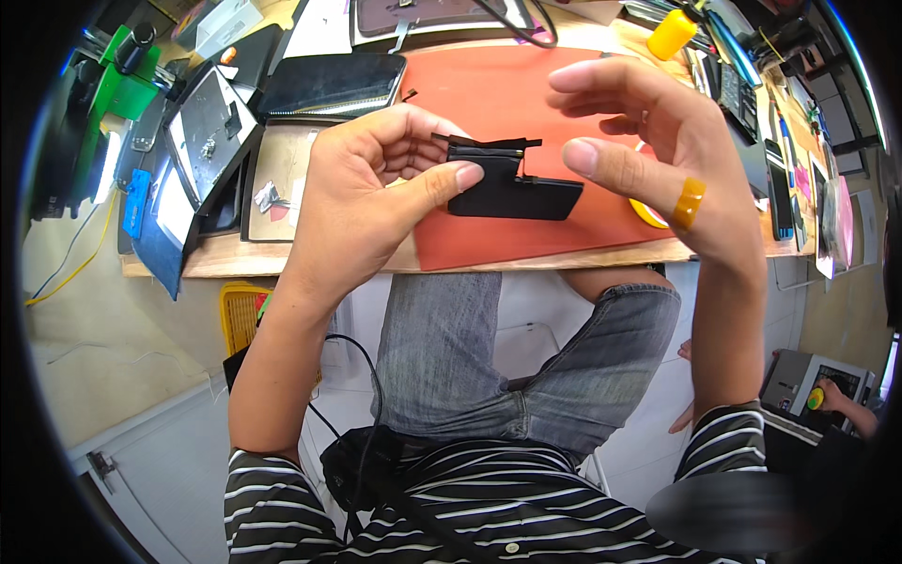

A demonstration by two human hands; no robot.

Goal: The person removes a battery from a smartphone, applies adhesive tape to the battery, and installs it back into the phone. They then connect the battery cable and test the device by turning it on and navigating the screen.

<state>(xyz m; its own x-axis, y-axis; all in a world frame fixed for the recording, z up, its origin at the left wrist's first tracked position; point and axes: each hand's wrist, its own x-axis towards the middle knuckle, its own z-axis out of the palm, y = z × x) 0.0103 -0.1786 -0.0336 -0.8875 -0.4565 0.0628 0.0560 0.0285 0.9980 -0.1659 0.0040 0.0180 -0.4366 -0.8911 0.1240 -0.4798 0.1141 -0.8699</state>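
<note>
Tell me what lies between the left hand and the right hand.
The black L-shaped part, as the head view shows: the left hand holds it, the right hand is open, and the red mat shows behind.

Room above red mat [479,89], yellow ring [648,214] rightward

left hand [371,183] pinching black part [512,197], right hand [672,164] beside it, orange mat [489,89]

Two hands [362,197], one black L-shaped part [515,195] between them, one orange mat [489,99] beneath, one yellow bottle [672,36] beyond.
</note>
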